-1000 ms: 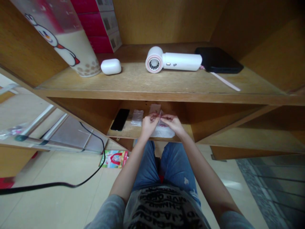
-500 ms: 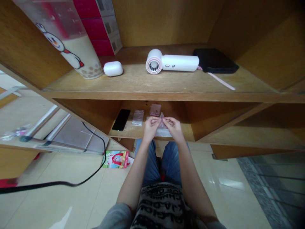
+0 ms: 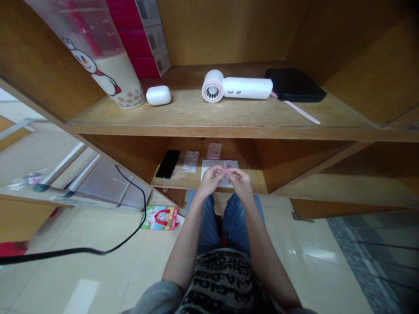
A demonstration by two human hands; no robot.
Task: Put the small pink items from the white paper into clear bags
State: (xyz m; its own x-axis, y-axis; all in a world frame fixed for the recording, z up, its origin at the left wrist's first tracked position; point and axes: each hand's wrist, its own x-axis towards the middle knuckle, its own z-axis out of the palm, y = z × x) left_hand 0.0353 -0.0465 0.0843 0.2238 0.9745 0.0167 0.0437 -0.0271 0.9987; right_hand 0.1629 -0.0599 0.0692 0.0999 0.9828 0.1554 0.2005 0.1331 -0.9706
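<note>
Fingertips pinched, my left hand (image 3: 211, 181) and my right hand (image 3: 240, 181) meet over the lower shelf. Between them is a small, thin piece of clear plastic (image 3: 225, 166), mostly covered by the fingers. Under and behind the hands lies a white sheet (image 3: 206, 165) with faint marks, partly hidden by them. A small clear bag with pinkish contents (image 3: 214, 151) lies behind the sheet. To the left rest a clear plastic bag (image 3: 190, 161) and a black phone (image 3: 168, 164).
The upper shelf (image 3: 196, 117) overhangs the hands. On it are a milk tea cup (image 3: 124, 78), a white earbud case (image 3: 159, 95), a white handheld fan (image 3: 245, 88), a black pouch (image 3: 296, 85) and pink boxes (image 3: 144, 43). A black cable (image 3: 127, 237) hangs at left.
Both hands have come slightly down and toward me, still pinched together. More of the white sheet shows behind them. The plastic's pointed tip stands up less above the fingers.
</note>
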